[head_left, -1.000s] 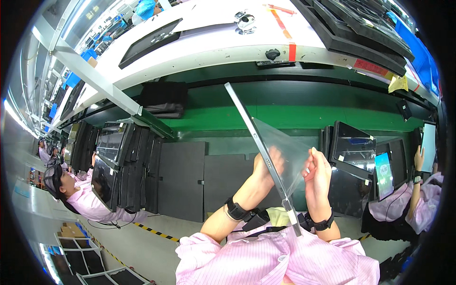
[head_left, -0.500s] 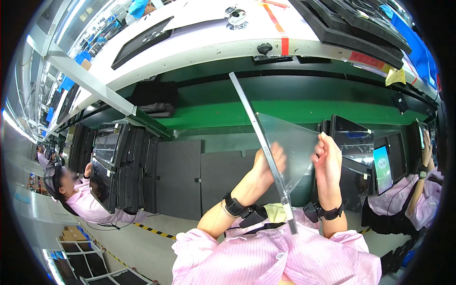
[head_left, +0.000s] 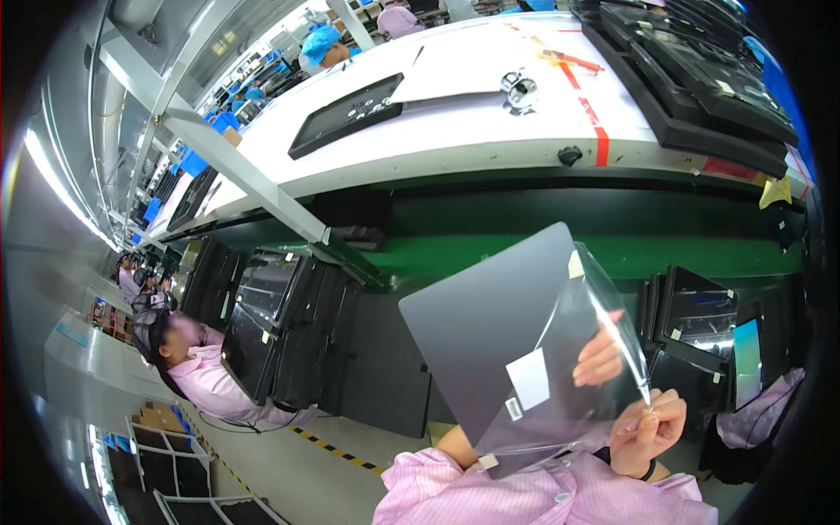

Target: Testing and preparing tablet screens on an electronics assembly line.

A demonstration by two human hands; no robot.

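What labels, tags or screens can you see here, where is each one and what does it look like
White label: square, on the grey panel held up by the hands.
Small barcode sticker: white, just below that label.
Lit screen: bluish, upright, at the far right.
Yellow tag: hanging off the white bench's right edge.
Red tape strip: across the bench's front edge.

A white rectangular label (head_left: 528, 378) is sticking to the grey panel (head_left: 490, 324); dark screens (head_left: 713, 319) are standing at three o'clock, one (head_left: 746, 348) glowing blue-green.
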